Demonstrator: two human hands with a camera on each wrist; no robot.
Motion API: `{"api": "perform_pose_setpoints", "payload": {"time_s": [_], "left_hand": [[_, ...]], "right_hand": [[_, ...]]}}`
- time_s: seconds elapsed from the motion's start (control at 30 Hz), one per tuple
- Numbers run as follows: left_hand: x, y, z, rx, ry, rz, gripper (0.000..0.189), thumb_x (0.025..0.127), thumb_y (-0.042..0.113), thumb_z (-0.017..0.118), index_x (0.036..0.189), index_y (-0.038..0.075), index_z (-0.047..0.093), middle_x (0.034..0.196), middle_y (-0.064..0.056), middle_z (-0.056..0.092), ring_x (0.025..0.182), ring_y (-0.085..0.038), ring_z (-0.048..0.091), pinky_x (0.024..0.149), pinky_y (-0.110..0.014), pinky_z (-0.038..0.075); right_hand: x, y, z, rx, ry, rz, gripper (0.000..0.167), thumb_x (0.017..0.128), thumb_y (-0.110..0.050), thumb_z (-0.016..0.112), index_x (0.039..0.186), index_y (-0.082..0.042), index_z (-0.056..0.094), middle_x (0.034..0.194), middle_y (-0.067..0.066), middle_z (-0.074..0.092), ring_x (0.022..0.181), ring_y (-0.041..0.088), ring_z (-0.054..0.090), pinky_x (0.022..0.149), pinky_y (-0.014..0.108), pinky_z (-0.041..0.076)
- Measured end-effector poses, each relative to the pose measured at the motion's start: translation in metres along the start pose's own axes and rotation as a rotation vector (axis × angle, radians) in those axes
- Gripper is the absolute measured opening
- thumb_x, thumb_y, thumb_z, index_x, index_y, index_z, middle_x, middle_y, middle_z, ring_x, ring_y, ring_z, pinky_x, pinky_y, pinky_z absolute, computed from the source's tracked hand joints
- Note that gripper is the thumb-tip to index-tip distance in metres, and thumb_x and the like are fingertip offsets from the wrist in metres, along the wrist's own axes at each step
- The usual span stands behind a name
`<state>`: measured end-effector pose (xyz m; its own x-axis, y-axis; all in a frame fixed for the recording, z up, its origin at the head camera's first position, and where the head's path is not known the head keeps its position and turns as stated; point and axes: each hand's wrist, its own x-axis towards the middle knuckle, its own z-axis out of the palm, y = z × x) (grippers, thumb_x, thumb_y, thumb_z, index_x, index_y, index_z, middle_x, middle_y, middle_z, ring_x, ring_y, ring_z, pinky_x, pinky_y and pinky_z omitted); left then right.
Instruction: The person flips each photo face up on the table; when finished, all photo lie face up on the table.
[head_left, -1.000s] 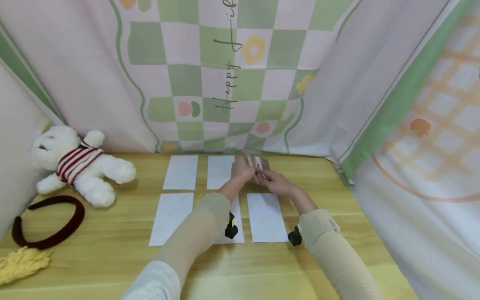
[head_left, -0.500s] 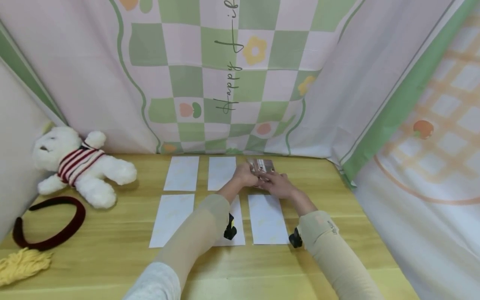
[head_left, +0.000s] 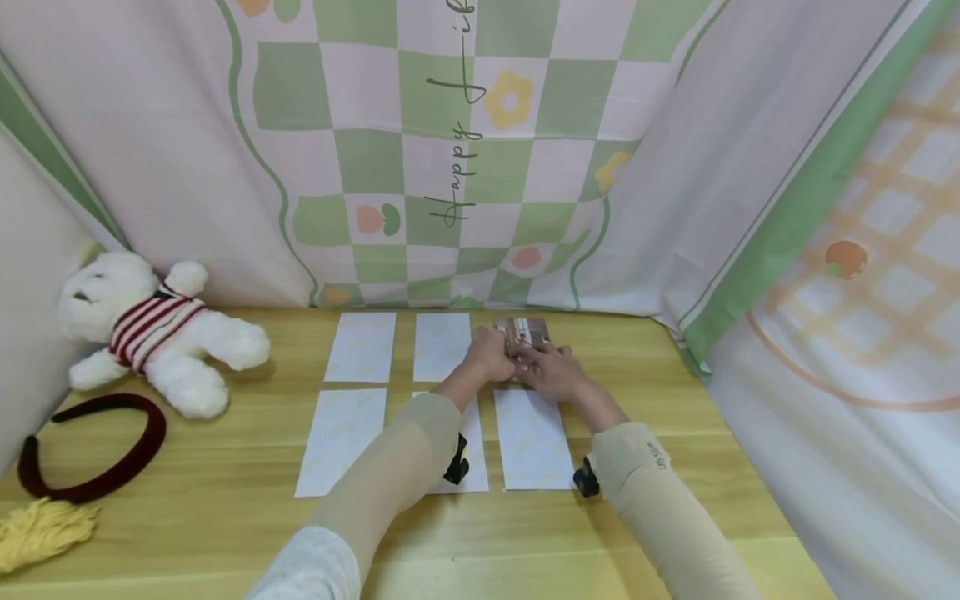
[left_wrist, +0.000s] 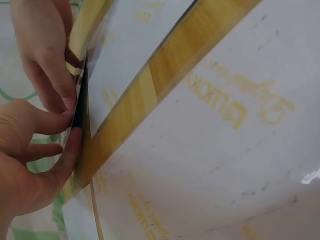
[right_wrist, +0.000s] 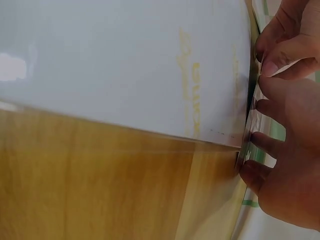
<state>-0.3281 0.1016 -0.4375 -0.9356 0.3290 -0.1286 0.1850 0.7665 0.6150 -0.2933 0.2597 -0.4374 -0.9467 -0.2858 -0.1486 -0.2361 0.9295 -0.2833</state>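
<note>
A brown photo print lies picture side up at the table's back, right of the back row of white sheets. My left hand pinches its near left part between thumb and finger. Across its near right part rests my right hand, fingers extended onto the picture face. In the right wrist view the fingers of the right hand touch the glossy face of the print, beside the left hand. The left wrist view shows the print nearly edge-on, dark along its edge. Its near part is hidden by both hands.
Several white sheets with yellow lettering lie in two rows; one is just in front of the print, another left of it. A plush bear, a dark red headband and yellow yarn lie left. A curtain hangs behind.
The print has gone from tilted between the hands to lying lower and flatter on the table. Both hands have shifted slightly, and more of the picture shows.
</note>
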Motion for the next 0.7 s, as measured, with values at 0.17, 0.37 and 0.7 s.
{"api": "perform_pose_setpoints", "payload": {"time_s": [0.17,0.37,0.7], "left_hand": [[0.0015,-0.0008,0.0007,0.081,-0.001,0.023,0.019,0.095,0.024,0.072,0.098,0.005,0.074,0.153,-0.021,0.056,0.15,-0.037,0.045,0.113,-0.039,0.054],[-0.0012,0.0008,0.0011,0.118,0.0,0.03,0.017,0.095,0.02,0.071,0.103,0.006,0.074,0.15,-0.021,0.055,0.139,-0.035,0.054,0.11,-0.04,0.055],[-0.003,0.0045,0.0039,0.207,0.003,0.068,0.045,0.098,0.026,0.068,0.138,0.007,0.061,0.143,-0.018,0.058,0.131,-0.036,0.06,0.111,-0.043,0.055]], "right_hand": [[-0.0001,-0.0044,-0.0008,0.013,-0.002,0.031,0.055,0.11,-0.037,0.045,0.161,-0.017,0.04,0.165,0.027,0.035,0.145,0.056,0.034,0.115,0.071,0.036],[0.0014,-0.0063,0.0016,0.017,-0.001,0.051,0.056,0.109,-0.037,0.048,0.161,-0.019,0.04,0.166,0.026,0.034,0.143,0.057,0.035,0.113,0.072,0.037],[0.0012,-0.0029,0.0058,-0.01,0.008,0.08,0.056,0.108,-0.035,0.05,0.161,-0.019,0.04,0.167,0.025,0.033,0.144,0.058,0.033,0.113,0.073,0.037]]}}
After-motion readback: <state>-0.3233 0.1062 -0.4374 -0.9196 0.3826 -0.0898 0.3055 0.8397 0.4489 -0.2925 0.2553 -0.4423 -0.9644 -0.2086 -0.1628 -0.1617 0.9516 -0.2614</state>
